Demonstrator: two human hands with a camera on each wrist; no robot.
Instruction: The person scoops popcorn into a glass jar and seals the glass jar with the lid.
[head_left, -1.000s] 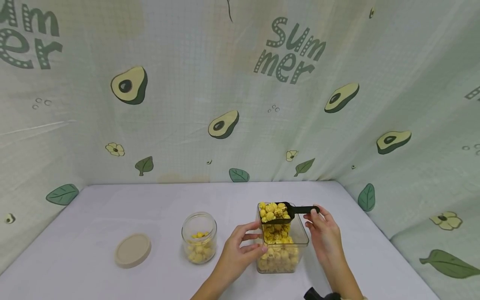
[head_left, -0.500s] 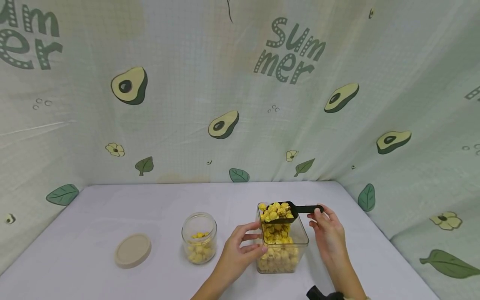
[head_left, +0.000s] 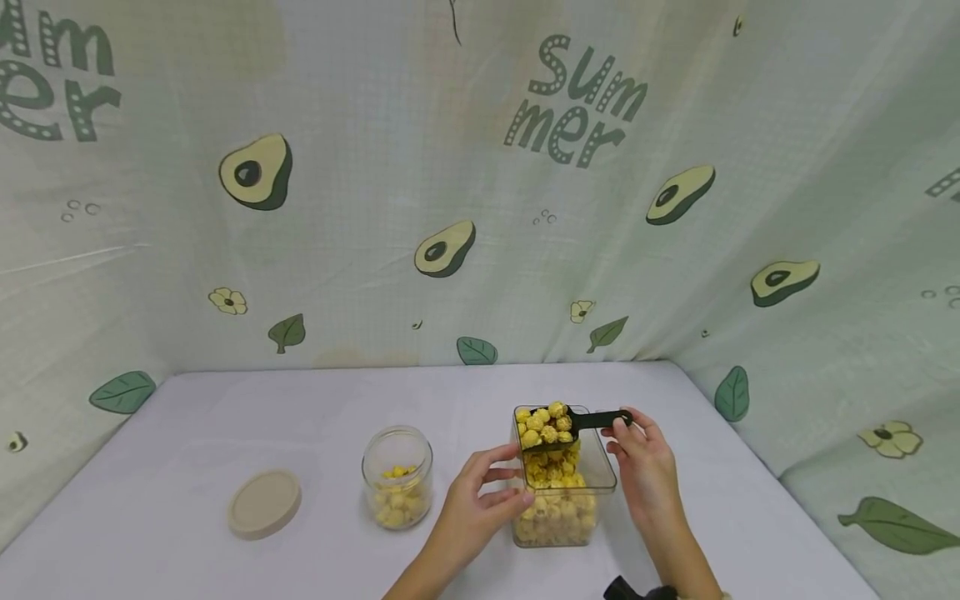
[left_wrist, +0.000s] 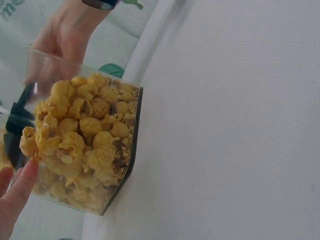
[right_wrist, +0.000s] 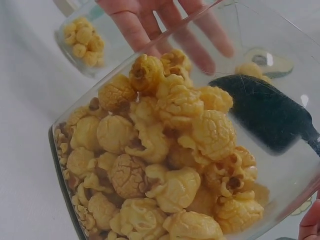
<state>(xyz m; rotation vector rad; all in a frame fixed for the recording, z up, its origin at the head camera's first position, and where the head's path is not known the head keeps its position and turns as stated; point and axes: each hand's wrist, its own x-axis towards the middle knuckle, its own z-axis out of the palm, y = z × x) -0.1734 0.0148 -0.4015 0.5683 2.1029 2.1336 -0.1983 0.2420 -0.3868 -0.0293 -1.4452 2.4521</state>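
A clear square container [head_left: 600, 467] holds yellow popcorn [head_left: 555, 523] in the head view. My left hand [head_left: 480, 493] touches its left side, thumb at the near corner. Seen through the wall in the right wrist view, the left fingers [right_wrist: 192, 45] lie fairly straight against it. Between thumb and fingers, my right hand [head_left: 648, 462] pinches the handle of a black scoop [head_left: 597, 419]. Heaped popcorn pieces [head_left: 543, 427] fill the scoop, which sits level at the container's open top, over its left half. Through the wall, the right wrist view shows the scoop's dark underside [right_wrist: 267, 112].
Left of the container stands a round clear jar [head_left: 370, 467], uncovered and partly filled with popcorn. A beige round lid [head_left: 264, 504] lies farther left on the white table [head_left: 315, 425]. Behind the table hangs a printed curtain [head_left: 337, 192].
My right hand and the scoop shifted slightly right, then back left and a little lower at the scoop's end. The left hand and container stayed in place.
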